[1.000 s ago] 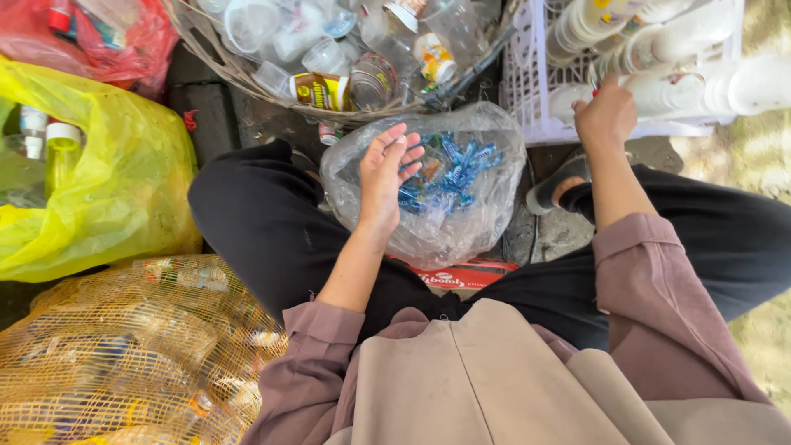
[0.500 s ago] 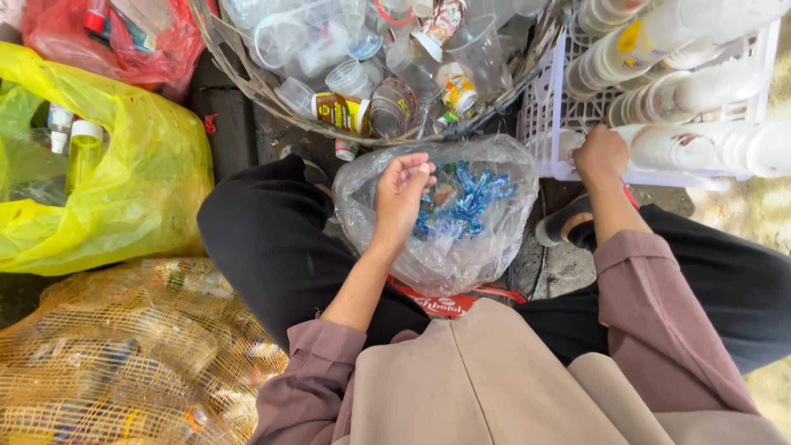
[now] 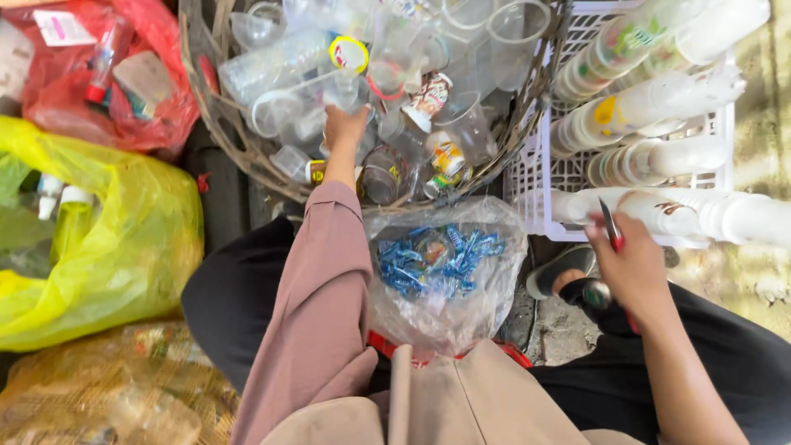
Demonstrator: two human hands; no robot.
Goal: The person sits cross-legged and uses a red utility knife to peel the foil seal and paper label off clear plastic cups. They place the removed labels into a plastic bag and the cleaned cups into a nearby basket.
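Clear plastic cups [image 3: 329,91] are lying heaped in the wicker basket [image 3: 222,140], and your left hand [image 3: 344,125] is closing its fingers on one of them. Your right hand [image 3: 630,268] is gripping a small red-handled cutter [image 3: 610,229] beside the white crate [image 3: 544,177], above your lap's clear bag [image 3: 445,272] of blue wrappers.

Ground [image 3: 544,330], grimy paving | wicker basket [image 3: 216,132] of clear plastic cups at top centre | white crate [image 3: 540,198] of stacked cups to its right | red bag [image 3: 165,107] and yellow bag [image 3: 140,239] at left | mesh sack [image 3: 82,387] at lower left
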